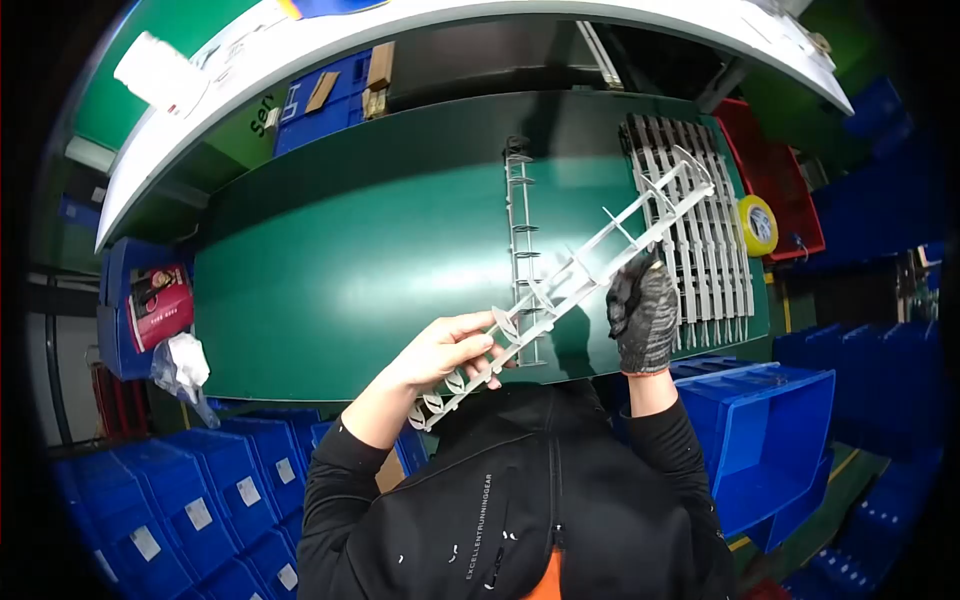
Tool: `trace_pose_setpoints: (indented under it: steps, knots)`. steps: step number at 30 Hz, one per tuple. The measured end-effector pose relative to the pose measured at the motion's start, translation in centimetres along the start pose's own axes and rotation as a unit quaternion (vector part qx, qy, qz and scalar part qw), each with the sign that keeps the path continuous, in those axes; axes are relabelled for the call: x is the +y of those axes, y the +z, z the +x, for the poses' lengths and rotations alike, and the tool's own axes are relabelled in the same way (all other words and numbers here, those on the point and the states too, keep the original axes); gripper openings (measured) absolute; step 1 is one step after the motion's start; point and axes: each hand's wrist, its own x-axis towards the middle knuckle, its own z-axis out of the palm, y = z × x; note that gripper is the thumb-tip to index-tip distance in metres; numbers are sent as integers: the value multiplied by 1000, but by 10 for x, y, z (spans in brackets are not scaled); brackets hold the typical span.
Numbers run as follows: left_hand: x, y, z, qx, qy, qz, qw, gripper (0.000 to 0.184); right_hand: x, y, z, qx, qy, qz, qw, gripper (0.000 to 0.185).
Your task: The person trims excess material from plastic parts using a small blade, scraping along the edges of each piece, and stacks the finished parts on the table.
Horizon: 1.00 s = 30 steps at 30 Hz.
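A long light-grey ladder-shaped plastic frame (590, 280) with curved cross fins slants up to the right in front of me. My bare left hand (455, 350) is closed around its lower part, thumb on top. My right hand (643, 315), in a dark grey work glove, is beside the upper half of the frame, fingers curled; what they hold, if anything, is hidden. Beneath the held frame, a similar narrow grey frame (523, 215) lies lengthwise on the green table. To the right, several grey frames (700, 240) lie side by side in a stack.
The green table (300, 300) has a roll of yellow tape (758, 225) and a red bin (770, 170) at its right edge. Blue bins (765, 440) stand below on both sides. A white shelf (450, 30) spans the back. A red package (160, 305) sits at the left.
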Motion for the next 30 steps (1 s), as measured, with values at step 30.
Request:
trace_pose_setpoints:
  steps: [30]
  knots:
    - [-9, 3, 4, 7, 5, -28, 1000, 28, 22, -11, -29, 20, 44, -255, 966, 23]
